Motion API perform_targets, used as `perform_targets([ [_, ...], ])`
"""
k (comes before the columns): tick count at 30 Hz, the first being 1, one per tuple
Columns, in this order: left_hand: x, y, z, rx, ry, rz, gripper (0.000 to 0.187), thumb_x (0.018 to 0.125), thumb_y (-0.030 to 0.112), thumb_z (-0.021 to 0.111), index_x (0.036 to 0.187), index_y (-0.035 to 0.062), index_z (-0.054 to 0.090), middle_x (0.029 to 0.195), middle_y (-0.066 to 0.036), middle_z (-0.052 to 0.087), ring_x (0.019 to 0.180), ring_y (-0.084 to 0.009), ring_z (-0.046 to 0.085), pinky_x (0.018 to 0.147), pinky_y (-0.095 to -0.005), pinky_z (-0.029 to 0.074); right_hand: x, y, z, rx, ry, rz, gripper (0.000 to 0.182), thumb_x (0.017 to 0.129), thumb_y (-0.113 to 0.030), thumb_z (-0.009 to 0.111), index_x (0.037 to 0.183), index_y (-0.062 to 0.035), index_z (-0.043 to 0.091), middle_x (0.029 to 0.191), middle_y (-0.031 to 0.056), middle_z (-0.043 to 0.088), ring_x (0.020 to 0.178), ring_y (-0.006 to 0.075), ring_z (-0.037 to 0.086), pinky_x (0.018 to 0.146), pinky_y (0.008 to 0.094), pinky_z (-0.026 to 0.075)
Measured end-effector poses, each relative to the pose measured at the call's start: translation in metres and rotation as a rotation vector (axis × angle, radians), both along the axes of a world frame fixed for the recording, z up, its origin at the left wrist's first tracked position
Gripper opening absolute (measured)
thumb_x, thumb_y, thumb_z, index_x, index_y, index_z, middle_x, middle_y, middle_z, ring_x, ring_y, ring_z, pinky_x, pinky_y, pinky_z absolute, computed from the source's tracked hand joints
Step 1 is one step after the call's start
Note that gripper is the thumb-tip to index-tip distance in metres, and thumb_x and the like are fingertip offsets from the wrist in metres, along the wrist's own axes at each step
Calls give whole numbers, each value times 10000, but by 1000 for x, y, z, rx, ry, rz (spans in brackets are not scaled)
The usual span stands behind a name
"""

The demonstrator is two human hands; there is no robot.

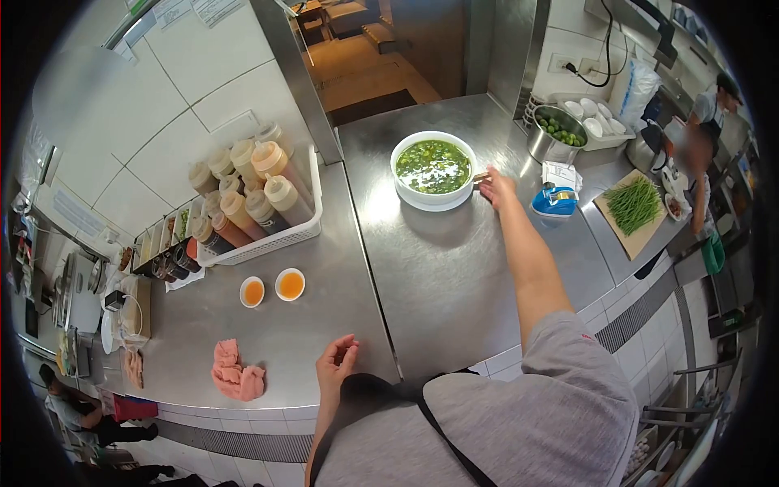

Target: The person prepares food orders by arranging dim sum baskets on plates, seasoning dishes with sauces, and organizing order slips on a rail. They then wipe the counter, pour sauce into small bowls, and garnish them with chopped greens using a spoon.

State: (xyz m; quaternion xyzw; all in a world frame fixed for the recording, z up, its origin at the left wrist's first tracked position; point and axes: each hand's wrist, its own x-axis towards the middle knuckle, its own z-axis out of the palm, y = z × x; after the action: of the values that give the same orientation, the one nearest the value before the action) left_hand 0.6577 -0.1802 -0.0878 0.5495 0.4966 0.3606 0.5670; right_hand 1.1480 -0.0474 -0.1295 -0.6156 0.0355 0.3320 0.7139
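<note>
A white bowl (pixel 436 200) of green soup with chopped leaves (pixel 432 167) stands on the steel counter, apparently on a white plate. At its right side is my right hand (pixel 497 188), the arm stretched forward. Its fingers are closed on a small brown handle-like piece (pixel 481 176) beside the rim; what it belongs to is hidden. My left hand (pixel 337 361) hovers at the counter's front edge, fingers curled toward the thumb, with nothing seen in it. To its left lies a crumpled pink cloth (pixel 236 372).
Two small cups of orange sauce (pixel 290 284) stand left, before a white basket (pixel 264 247) of squeeze bottles. Right are a blue tape dispenser (pixel 555 203), a metal pot of green limes (pixel 553 146) and green stalks (pixel 632 204) on a board. A co-worker (pixel 702 154) stands far right.
</note>
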Motion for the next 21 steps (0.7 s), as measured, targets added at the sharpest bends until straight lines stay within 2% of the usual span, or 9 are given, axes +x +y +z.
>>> perform_targets([
  [2,-1,-2,3,-49,-40,46,201,812,88,587,999,15,583,850,-22,607,735,-65,544,671,-192,436,4,-16,-6,-95,-55,118,506,775,-475,562,910,12,552,770,132,577,582,204,536,489,284,451],
  [3,0,-2,3,-40,-51,91,201,812,88,587,999,15,583,850,-22,607,735,-65,544,671,-192,436,4,-25,-18,-100,-209,61,439,792,-461,544,939,-48,563,734,89,545,549,162,488,447,299,390],
  [5,0,-5,0,-19,21,16,186,812,116,588,974,25,598,835,-33,617,708,-77,550,661,-204,445,-7,-28,-72,235,-326,-250,326,816,-408,528,722,-96,552,500,-11,378,372,107,333,343,247,261],
  [6,1,-5,0,9,33,-23,185,809,126,587,968,31,602,829,-45,621,694,-88,554,655,-213,450,-54,-61,-21,108,-286,-20,345,835,-394,507,632,-116,479,479,-27,360,340,83,291,318,225,218],
  [7,1,-6,0,31,49,-63,185,807,136,585,962,37,605,823,-58,626,681,-99,559,649,-222,455,-86,-70,-6,83,-266,32,380,847,-381,494,580,-124,413,485,-39,359,351,65,294,320,219,221],
  [11,7,-3,10,141,121,-221,206,835,144,557,1001,24,581,811,-34,607,716,-73,546,650,-206,443,-182,-86,-9,127,-394,250,273,882,-293,455,754,-63,529,508,-45,352,383,35,302,333,201,227],
  [15,3,-4,10,132,61,-272,206,823,143,568,995,31,584,811,-41,603,705,-81,547,645,-211,444,-272,-95,4,193,-780,646,141,846,-87,503,963,-28,555,603,-35,431,485,42,362,421,205,290],
  [19,-37,-3,12,197,-12,-241,205,810,148,583,982,38,590,785,-32,605,677,-84,543,628,-216,442,-324,-61,27,333,-1134,955,99,834,-80,536,888,-5,569,546,13,476,477,70,416,439,214,329],
  [21,-67,-1,12,133,61,-156,197,814,144,582,978,35,591,761,-29,606,665,-76,539,623,-210,437,-357,-29,54,418,-1104,981,95,839,-78,530,862,3,574,526,47,488,466,98,458,446,231,364],
])
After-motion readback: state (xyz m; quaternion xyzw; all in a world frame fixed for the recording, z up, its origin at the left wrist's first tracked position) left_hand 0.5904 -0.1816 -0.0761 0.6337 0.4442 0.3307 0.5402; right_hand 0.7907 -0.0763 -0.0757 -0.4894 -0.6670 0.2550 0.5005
